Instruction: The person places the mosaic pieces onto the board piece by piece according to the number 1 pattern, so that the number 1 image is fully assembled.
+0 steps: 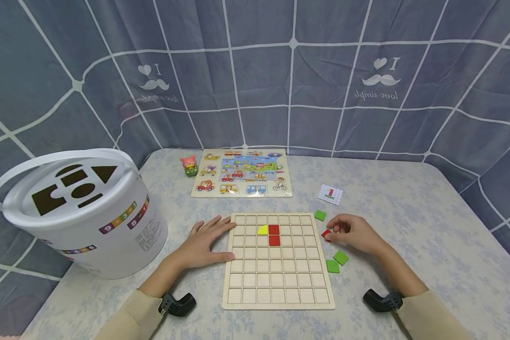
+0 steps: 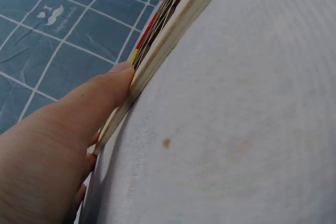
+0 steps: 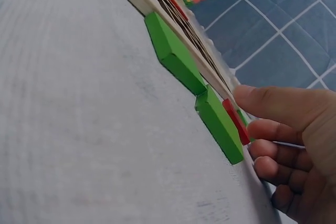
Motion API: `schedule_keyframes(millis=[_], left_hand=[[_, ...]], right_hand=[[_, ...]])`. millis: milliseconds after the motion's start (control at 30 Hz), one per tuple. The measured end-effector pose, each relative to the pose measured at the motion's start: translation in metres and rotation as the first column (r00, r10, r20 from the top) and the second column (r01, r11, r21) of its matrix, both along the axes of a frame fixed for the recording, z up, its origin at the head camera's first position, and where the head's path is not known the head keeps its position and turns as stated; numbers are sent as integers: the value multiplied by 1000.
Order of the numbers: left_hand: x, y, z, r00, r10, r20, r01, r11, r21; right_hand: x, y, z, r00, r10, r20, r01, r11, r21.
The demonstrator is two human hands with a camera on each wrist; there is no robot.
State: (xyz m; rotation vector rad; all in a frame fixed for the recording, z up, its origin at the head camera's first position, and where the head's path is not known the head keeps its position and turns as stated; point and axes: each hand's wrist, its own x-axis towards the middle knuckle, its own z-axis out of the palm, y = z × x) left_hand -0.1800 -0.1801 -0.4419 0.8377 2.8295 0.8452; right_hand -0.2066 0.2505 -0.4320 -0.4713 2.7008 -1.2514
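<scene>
Meanwhile the left hand (image 1: 206, 241) lies flat against the grid board (image 1: 278, 283) edge, steadying it on the tabletop (image 1: 429, 226), while the right hand (image 1: 354, 232) pinches a red tile (image 1: 325, 234) just beside the board, near three green tiles (image 1: 341, 257).

The grid board (image 1: 278, 264) lies before the picture puzzle (image 1: 242, 174), right of the bucket (image 1: 82, 212).
</scene>
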Motion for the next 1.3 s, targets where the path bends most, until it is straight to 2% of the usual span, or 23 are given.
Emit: schedule_keyframes(millis=[367, 633, 1067, 1300], left_hand=[[-1, 0, -1, 1000, 3, 16, -3, 1000, -1], [-1, 0, -1, 1000, 5, 1, -5, 1000, -10], [-1, 0, -2, 1000, 4, -17, -5, 1000, -14], [-1, 0, -2, 1000, 5, -19, -5, 1000, -16]], right_hand=[[0, 0, -1, 999, 41, -20, -41, 999, 27], [2, -2, 0, 998, 51, -28, -50, 999, 18], [3, -1, 2, 997, 81, 0, -81, 994, -78], [2, 0, 0, 995, 99, 13, -97, 991, -92]])
